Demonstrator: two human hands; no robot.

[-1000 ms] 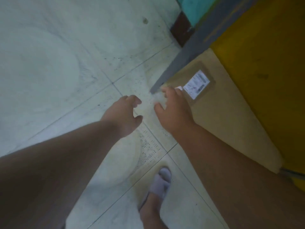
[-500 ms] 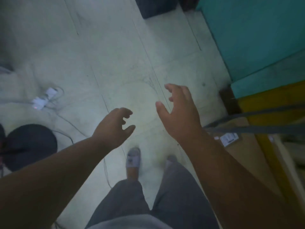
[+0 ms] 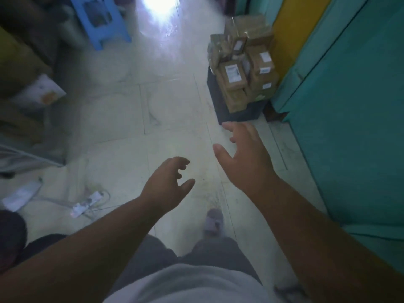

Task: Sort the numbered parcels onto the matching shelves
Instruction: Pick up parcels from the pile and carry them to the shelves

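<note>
The right hand (image 3: 247, 158) reaches forward over the pale tiled floor (image 3: 122, 119) with fingers spread and slack, holding nothing; the left hand (image 3: 168, 186) hangs lower and nearer the body, its fingers loosely curled round empty air; both forearms run back to the bottom of the view, above grey trousers and one slippered foot (image 3: 214, 221) set on the tiles; ahead of the right hand's fingertips and apart from them, a heap of brown parcels (image 3: 242, 68) with white labels is piled on a dark low stand (image 3: 238, 110), the numbers too blurred to read; the stand sits close against a teal panel (image 3: 354, 119) that runs down the right side, with a yellow panel (image 3: 295, 25) beyond it; the floor between the hands and the parcels lies bare; off to the left a white power strip (image 3: 86, 203) with cables lies on the tiles, a blue plastic stool (image 3: 102, 20) stands at the far end near a bright glare, and a white box (image 3: 41, 90) leans among dim clutter at the left edge.
</note>
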